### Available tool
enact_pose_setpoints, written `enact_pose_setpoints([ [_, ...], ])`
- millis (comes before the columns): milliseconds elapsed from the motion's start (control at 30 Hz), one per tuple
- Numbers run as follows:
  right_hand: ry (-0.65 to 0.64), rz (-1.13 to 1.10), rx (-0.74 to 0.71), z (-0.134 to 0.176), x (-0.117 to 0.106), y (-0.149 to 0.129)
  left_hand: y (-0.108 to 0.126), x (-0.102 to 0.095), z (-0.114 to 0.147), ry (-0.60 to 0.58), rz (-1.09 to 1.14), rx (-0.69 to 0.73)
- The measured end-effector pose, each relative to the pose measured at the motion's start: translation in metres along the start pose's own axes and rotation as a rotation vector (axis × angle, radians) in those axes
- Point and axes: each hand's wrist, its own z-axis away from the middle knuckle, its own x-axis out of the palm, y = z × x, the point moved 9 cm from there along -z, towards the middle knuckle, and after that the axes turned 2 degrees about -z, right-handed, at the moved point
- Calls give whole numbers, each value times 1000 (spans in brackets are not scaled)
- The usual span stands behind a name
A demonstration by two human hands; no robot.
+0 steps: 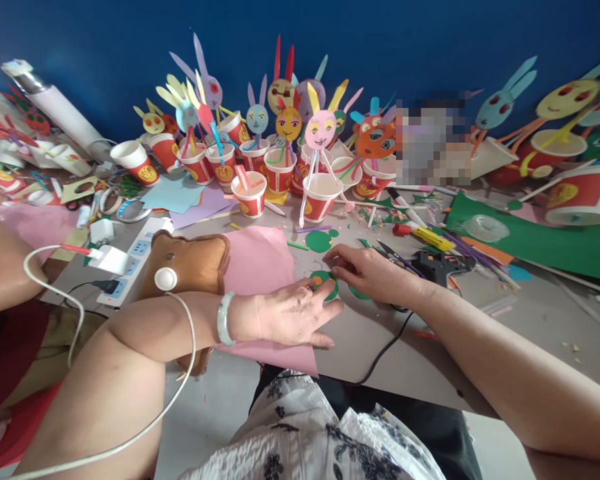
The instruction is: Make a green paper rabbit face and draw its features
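Note:
My left hand [295, 313] lies palm down with its fingers spread, partly over pink paper [267, 257]. Its fingertips rest on a green paper disc [333, 287] that carries small orange dots. My right hand [367, 272] hovers or rests just beside that disc, its fingers bent and slightly apart, with nothing visible between them. Behind my hands lies another green disc [319, 241] with smaller green circles at its edge. Part of a further green piece [360, 293] shows beneath my right hand. A black glue gun [443, 265] and dark scissors [397, 257] lie right of that hand.
Red and white paper cups [323, 200] with paper rabbit faces line the back. A power strip [140, 250] and a brown cushion-like bear shape [190, 263] lie left, with a white cable. Green sheet [545, 247], markers and scraps cover the right. Another person's arm [5, 260] is at left.

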Motion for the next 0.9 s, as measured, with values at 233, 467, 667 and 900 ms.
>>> enact_pose_setpoints([
  [233, -3, 4, 2, 0, -1, 0, 0, -2, 0, -2, -5, 7],
  [467, 5, -3, 11, 0, 0, 1, 1, 4, 2, 70, 20, 0],
  [667, 11, -4, -6, 1, 0, -2, 2, 3, 2, 68, -14, 7],
  [900, 9, -11, 1, 1, 0, -1, 3, 4, 1, 54, -51, 21],
])
